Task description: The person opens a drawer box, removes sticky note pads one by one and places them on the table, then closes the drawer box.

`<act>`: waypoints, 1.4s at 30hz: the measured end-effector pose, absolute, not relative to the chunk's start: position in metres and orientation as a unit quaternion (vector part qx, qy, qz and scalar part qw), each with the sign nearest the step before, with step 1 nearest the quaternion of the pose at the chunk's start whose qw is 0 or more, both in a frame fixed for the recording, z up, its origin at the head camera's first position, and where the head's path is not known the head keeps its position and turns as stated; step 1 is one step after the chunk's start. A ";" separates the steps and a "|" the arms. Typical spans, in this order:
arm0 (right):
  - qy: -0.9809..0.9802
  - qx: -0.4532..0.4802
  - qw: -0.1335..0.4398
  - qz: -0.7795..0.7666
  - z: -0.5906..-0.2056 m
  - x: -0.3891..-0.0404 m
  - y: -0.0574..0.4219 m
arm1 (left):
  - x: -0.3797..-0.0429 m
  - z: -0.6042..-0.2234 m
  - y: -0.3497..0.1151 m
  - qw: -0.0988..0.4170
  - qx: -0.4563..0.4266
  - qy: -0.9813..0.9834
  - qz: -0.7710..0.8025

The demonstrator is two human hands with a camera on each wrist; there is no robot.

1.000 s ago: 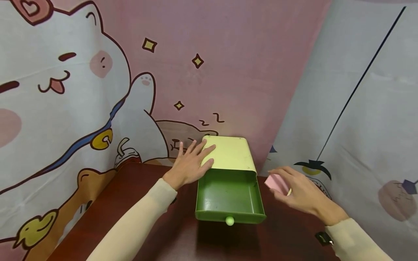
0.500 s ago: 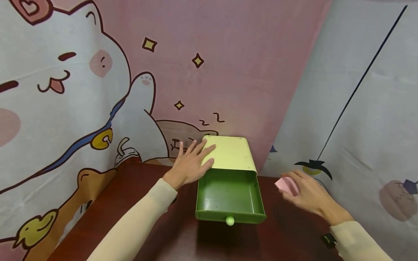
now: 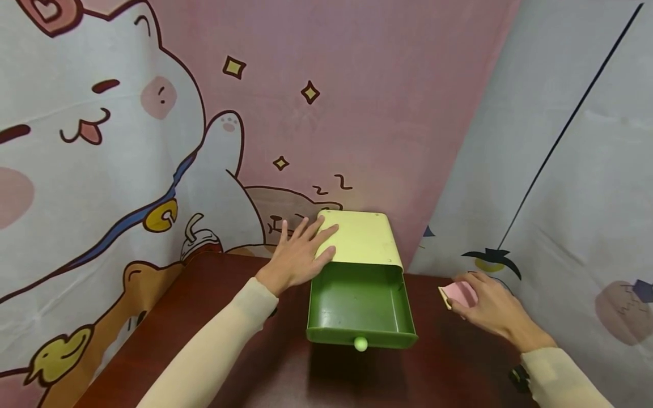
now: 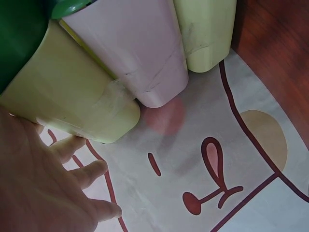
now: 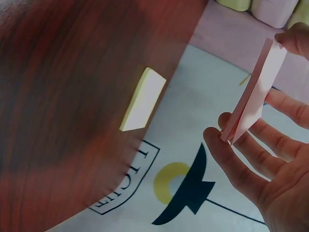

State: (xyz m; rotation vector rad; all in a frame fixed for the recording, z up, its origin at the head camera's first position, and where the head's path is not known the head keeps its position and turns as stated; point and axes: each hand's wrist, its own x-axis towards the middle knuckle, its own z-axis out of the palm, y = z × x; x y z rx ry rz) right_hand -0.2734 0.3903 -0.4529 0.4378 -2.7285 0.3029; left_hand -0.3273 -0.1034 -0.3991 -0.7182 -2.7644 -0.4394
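Observation:
My left hand rests, fingers spread, on the upper left edge of a pale yellow drawer unit. The unit's green drawer, with a round light green knob, is pulled out and nothing shows inside. To the right, my right hand pinches a pink sticky note pad between thumb and fingers, above the table. A yellow sticky note pad lies on the table near its edge in the right wrist view; in the head view the pink pad and hand mostly hide it.
The left wrist view shows the drawer unit as a stack, with a pink section between yellow ones. A dark red-brown table carries it. Behind stands a cartoon-printed cloth, close to the unit's back.
My right hand has moved right, away from the drawer, with the pink sticky note pad. The left hand and the drawer stay put.

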 end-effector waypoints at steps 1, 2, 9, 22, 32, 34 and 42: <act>-0.967 0.150 0.176 0.105 -0.454 -0.274 0.392 | -0.327 -0.399 -0.103 0.126 -0.247 -0.949 -0.151; -0.969 0.146 0.172 0.105 -0.455 -0.274 0.394 | -0.327 -0.399 -0.103 0.125 -0.247 -0.949 -0.150; -0.981 0.102 0.135 0.094 -0.462 -0.275 0.404 | -0.328 -0.397 -0.102 0.125 -0.248 -0.949 -0.150; -0.987 0.086 0.111 0.078 -0.482 -0.282 0.416 | -0.328 -0.396 -0.104 0.124 -0.246 -0.951 -0.141; -0.992 0.065 0.063 0.082 -0.492 -0.286 0.421 | -0.328 -0.397 -0.105 0.123 -0.243 -0.953 -0.136; -0.993 0.064 0.061 0.081 -0.493 -0.285 0.422 | -0.328 -0.398 -0.105 0.122 -0.243 -0.953 -0.136; -0.994 0.044 0.046 0.085 -0.502 -0.286 0.422 | -0.328 -0.399 -0.104 0.125 -0.247 -0.950 -0.142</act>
